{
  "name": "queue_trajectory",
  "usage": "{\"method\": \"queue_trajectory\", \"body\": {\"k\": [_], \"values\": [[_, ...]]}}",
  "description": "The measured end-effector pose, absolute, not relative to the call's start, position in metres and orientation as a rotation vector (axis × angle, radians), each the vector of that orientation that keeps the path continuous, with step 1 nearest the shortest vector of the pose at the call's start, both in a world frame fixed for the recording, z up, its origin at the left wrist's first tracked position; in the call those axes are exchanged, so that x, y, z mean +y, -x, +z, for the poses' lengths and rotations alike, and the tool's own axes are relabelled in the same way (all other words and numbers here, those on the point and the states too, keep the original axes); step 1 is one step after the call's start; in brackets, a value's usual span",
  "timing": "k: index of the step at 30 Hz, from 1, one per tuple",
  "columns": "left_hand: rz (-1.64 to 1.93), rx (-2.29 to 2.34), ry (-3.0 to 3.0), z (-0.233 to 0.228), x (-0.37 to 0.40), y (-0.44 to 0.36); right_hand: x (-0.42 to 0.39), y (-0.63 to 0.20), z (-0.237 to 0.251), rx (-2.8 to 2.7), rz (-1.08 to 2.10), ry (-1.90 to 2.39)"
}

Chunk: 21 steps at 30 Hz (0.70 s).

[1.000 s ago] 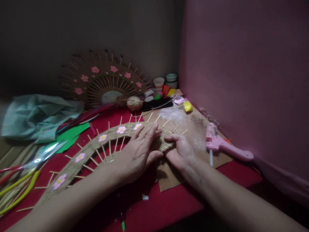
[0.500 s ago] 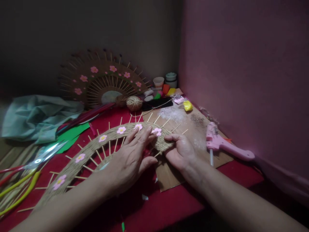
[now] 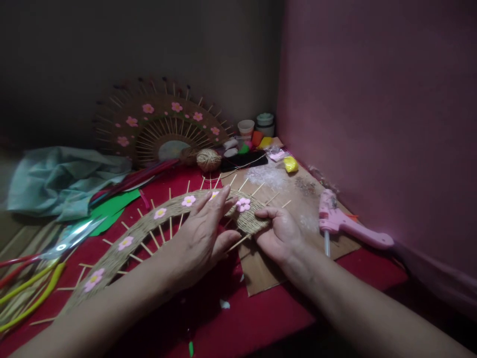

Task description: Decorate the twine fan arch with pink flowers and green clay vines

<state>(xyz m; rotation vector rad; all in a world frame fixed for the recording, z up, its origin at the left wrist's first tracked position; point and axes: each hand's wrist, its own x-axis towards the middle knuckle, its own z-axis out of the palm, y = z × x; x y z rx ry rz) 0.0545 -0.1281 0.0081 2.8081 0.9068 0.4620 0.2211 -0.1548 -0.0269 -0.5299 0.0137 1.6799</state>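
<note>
A woven twine fan [image 3: 171,205] with thin sticks along its arc lies across the red cloth and the cardboard. Pink flowers with yellow centres dot its band. Near its right end sits a pink flower [image 3: 243,204] showing no yellow centre. My right hand [image 3: 280,233] grips that end, thumb on top and the other fingers underneath. Over the middle of the band is my left hand [image 3: 208,226], its fingers stretched out and apart, fingertips beside the pink flower. It covers part of the fan and partly hides another flower [image 3: 214,195]. No held thing shows in it.
A pink glue gun [image 3: 345,224] rests on cardboard [image 3: 261,278] at right. Scissors [image 3: 67,244] lie left by green paper [image 3: 115,209]. Behind are a twine ball [image 3: 208,160], yellow clay packet [image 3: 290,164], cup [image 3: 246,128], and finished-looking fan [image 3: 164,112] against the wall.
My left hand's fingers have shifted slightly, uncovering more of the pink flower's petals at the right end. My right hand keeps its grip. The view has moved a little.
</note>
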Motion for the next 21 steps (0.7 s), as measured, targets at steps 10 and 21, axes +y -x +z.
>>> {"method": "queue_trajectory", "body": {"k": [10,21], "values": [[0.355,0.938,-2.612,0.002,-0.127,-0.056,-0.158,-0.219,-0.015,0.159,1.66,0.56],[0.387,0.887,-2.598,0.006,-0.131,-0.068,-0.157,-0.22,-0.02,0.078,1.674,0.528]]}}
